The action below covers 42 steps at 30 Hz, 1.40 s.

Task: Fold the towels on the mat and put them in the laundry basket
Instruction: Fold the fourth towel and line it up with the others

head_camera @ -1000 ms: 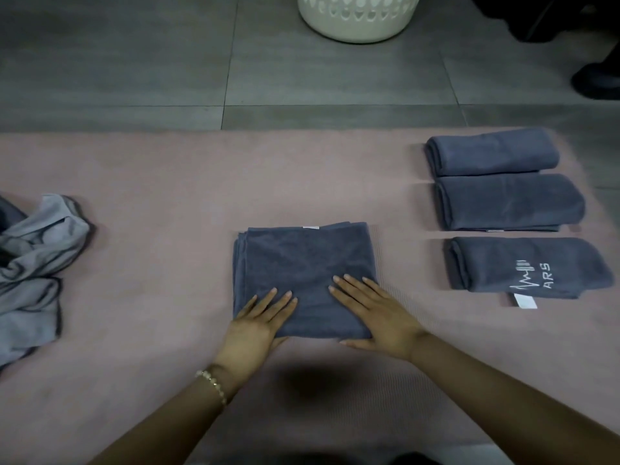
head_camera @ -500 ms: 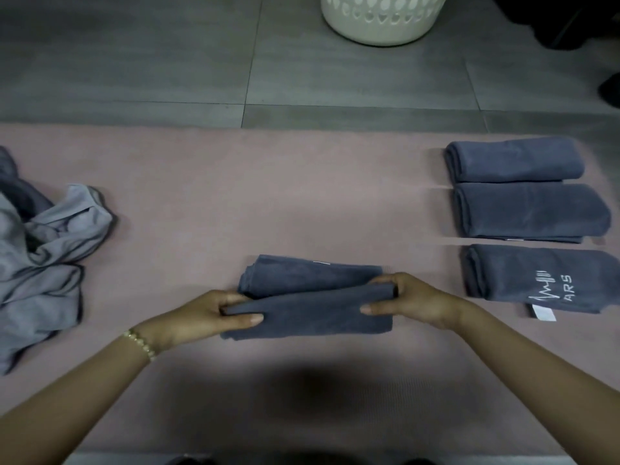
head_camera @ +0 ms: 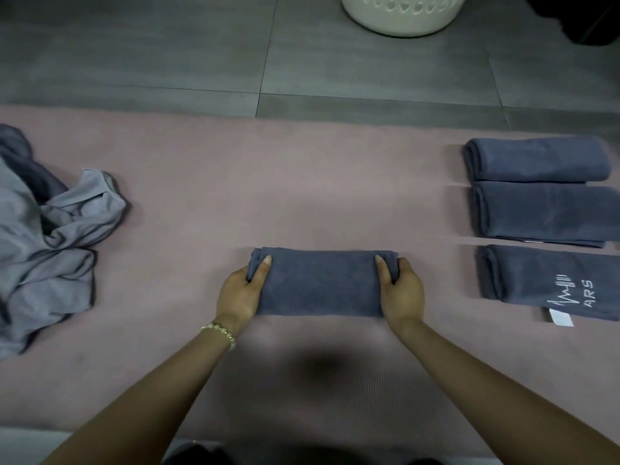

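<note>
On the mat (head_camera: 302,182), both hands, left hand (head_camera: 239,294) and right hand (head_camera: 402,292), grasp a fourth folded towel (head_camera: 320,283); three folded towels (head_camera: 543,213) wait, an unfolded heap (head_camera: 50,236) remains, the basket (head_camera: 402,15) seemingly unfilled.

Left hand (head_camera: 240,293) and right hand (head_camera: 402,290) level; arms outstretched; fingers curled

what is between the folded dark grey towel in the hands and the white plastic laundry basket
Nothing visible: only pink mat and grey floor tiles lie between the folded dark grey towel and the white plastic laundry basket. Three folded towels sit to the right.
</note>
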Tool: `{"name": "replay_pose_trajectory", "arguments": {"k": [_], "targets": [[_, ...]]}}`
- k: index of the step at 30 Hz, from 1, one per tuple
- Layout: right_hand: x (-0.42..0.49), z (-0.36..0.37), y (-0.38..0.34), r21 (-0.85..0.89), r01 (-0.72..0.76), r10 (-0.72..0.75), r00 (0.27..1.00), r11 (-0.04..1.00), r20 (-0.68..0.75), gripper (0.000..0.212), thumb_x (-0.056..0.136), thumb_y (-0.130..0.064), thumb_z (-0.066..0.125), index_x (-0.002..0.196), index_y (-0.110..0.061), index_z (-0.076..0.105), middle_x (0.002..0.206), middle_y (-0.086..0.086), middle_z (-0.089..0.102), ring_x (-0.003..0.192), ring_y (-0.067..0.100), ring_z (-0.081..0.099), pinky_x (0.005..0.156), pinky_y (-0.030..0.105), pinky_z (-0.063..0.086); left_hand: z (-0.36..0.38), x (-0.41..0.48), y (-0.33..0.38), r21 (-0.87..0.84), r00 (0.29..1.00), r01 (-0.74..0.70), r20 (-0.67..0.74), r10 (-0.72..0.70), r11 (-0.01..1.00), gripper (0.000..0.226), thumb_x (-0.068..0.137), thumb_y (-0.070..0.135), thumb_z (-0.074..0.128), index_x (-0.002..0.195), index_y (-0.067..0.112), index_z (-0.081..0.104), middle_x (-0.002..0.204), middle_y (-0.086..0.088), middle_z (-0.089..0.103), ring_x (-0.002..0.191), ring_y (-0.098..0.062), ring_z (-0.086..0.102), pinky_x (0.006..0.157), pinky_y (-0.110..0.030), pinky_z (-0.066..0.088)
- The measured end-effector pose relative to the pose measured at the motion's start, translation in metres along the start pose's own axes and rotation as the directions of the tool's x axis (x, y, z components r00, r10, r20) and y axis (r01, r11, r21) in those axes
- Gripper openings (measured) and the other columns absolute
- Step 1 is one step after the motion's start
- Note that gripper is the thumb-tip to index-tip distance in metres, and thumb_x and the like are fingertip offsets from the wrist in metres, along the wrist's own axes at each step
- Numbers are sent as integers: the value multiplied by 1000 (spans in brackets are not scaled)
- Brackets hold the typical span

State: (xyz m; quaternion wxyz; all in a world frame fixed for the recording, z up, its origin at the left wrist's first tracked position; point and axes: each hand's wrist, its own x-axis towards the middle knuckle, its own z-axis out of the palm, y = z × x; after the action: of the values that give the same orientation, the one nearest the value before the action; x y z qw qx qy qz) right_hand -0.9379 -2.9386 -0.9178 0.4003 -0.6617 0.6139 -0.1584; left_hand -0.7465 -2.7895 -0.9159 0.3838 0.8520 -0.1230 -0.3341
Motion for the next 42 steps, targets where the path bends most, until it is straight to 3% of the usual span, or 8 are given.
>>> {"name": "replay_pose_trajectory", "arguments": {"k": [7, 12, 15, 17, 22, 27, 36, 42], "targets": [[6, -6, -7, -137, 265, -283, 950, 954, -132, 38, 91, -38, 54, 115, -8, 51, 112, 8, 56, 102, 26, 55, 87, 35, 43, -3, -5, -6, -17, 991, 54, -122, -55, 998, 49, 80, 59, 60, 62, 16, 48, 59, 3, 54, 63, -19, 54, 56, -29, 40], [15, 0, -47, -143, 651, -525, 706, 746, 475, 66, 83, -65, 49, 135, -25, 46, 137, -5, 47, 124, 14, 42, 110, 31, 29, -33, -11, 7, 359, 970, 147, 132, -206, 922, 76, 74, 85, 27, 85, 16, 56, 77, -7, 67, 64, -25, 65, 64, -32, 54], [18, 20, -60, -244, 661, -342, 626, 710, 701, 71, 79, -70, 50, 136, -27, 42, 133, -4, 50, 119, 17, 48, 104, 32, 34, -41, -26, 14, 418, 752, 299, 450, -482, 858, 95, 71, 87, 14, 95, 10, 64, 84, -10, 73, 65, -24, 70, 62, -27, 54], [21, 30, -61, -315, 638, -275, 652, 703, 707, 66, 78, -73, 50, 121, -23, 51, 116, -2, 58, 103, 18, 55, 90, 32, 42, -35, -30, 7, 225, 633, 412, 626, -455, 883, 104, 62, 91, 27, 108, 6, 65, 96, -8, 74, 83, -22, 72, 68, -27, 56], [19, 34, -63, -271, 422, -140, 722, 865, 677, 51, 75, -72, 54, 89, -23, 52, 88, -7, 61, 83, 15, 57, 70, 29, 45, -4, -48, -1, -386, 804, 473, 556, -209, 792, 94, 46, 66, 80, 119, 11, 57, 107, -5, 72, 101, -16, 68, 83, -23, 55], [-19, 31, -52, 105, -54, -26, 762, 993, 647, 39, 81, -56, 62, 80, -17, 59, 81, -6, 67, 78, 10, 64, 73, 27, 53, 22, -71, 26, -597, 840, 392, 543, -8, 700, 41, 86, 25, 61, 124, 12, 57, 119, -8, 67, 112, -20, 63, 96, -31, 50], [8, -66, -62, 307, 103, -240, 859, 946, 452, 105, 58, -53, 80, 142, -36, 19, 141, -15, 28, 126, 0, 36, 101, 16, 37, 46, -79, 90, -373, 644, 358, 762, 63, 856, 40, 81, 15, 69, 120, 12, 59, 116, -6, 68, 108, -18, 64, 86, -24, 54], [35, -160, -42, 271, -150, -95, 690, 951, 717, 40, 79, -25, 71, 117, -23, 59, 110, -6, 70, 106, 11, 64, 84, 22, 53, 87, -92, 139, -131, 335, 357, 942, 4, 925, 35, 82, 9, 65, 116, 11, 61, 113, -2, 70, 102, -14, 66, 78, -23, 54]]}}
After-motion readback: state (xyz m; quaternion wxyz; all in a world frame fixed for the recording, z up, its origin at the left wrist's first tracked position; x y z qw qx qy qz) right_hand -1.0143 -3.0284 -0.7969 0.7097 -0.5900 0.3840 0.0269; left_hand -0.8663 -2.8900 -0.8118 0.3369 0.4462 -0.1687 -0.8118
